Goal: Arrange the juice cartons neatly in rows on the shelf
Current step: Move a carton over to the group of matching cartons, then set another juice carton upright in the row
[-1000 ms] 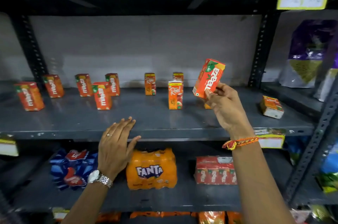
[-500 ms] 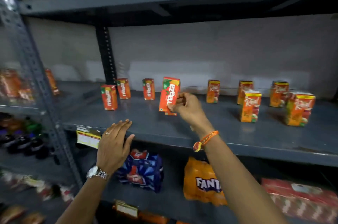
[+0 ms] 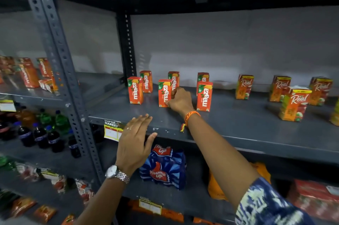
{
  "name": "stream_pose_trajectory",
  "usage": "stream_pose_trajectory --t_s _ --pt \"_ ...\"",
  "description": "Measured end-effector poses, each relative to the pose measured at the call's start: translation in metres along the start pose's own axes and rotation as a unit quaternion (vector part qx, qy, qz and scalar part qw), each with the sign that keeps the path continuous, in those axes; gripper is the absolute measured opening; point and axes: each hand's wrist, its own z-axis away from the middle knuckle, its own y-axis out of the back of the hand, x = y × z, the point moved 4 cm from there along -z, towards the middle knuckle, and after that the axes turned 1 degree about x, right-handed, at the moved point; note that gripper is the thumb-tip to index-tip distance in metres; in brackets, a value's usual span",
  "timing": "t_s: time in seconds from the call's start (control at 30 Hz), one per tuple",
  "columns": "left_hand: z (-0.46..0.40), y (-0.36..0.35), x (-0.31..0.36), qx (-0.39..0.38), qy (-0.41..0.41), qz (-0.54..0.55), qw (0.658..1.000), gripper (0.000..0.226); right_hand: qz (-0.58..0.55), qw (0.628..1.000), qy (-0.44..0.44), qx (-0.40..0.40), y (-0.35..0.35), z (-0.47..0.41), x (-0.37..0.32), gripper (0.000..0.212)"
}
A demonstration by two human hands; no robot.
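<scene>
Right hand (image 3: 180,100) gripping upright Maaza carton (image 3: 164,93) on grey shelf (image 3: 238,125), between two other front-row Maaza cartons. Left hand (image 3: 134,144) flat, fingers spread, at shelf's front edge. Real cartons (image 3: 295,104) standing rightward.

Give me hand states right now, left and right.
Left hand: open, fingers spread, holding nothing, at the shelf's front edge.
Right hand: closed around the middle front Maaza carton, which stands upright on the shelf.
</scene>
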Motion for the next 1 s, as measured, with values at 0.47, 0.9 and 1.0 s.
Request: stream_pose_trajectory --t_s 0.47,0.9,1.0 --pt "0.001 -0.006 0.026 0.009 -0.018 0.009 1.0 0.065 0.007 0.992 0.088 0.087 0.046 0.034 0.012 0.025" --pt "-0.006 -0.063 0.211 0.01 -0.16 0.042 0.986 0.062 0.007 0.911 0.085 0.404 0.304 0.124 0.145 0.007" --pt "-0.01 -0.076 0.251 0.019 -0.18 0.049 0.982 0.063 0.116 0.88 0.009 0.461 0.369 0.136 0.192 0.02"
